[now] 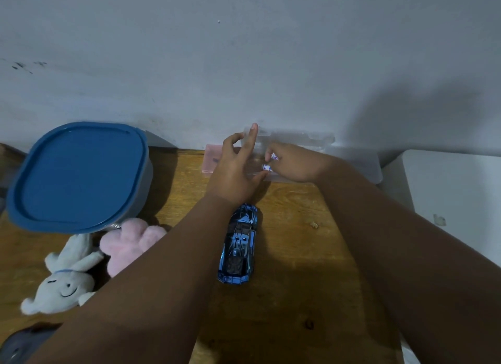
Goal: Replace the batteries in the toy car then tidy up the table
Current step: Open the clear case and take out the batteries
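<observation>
On the wooden tabletop (298, 255), pushed against a pale wall, the largest thing is a grey container with a blue lid (78, 174) at the far left. At the back right, a clear plastic box (352, 168) stands with its lid raised against the wall, and a small pink case (210, 157) sits just beside its left end. In front of the container lie a white plush toy (65, 279) and a pink plush toy (130, 244), touching each other. The blue toy car (240, 244) rests on its wheels mid-table, pointing lengthwise towards the wall, between the two forearms and untouched.

The left hand (233, 174) is at the clear box's left end, its grip wide with fingers spread; it may be steadying the box's edge. The right hand (295, 163) is over the box, its grip pinched on small white batteries (267, 167) with coloured markings.
</observation>
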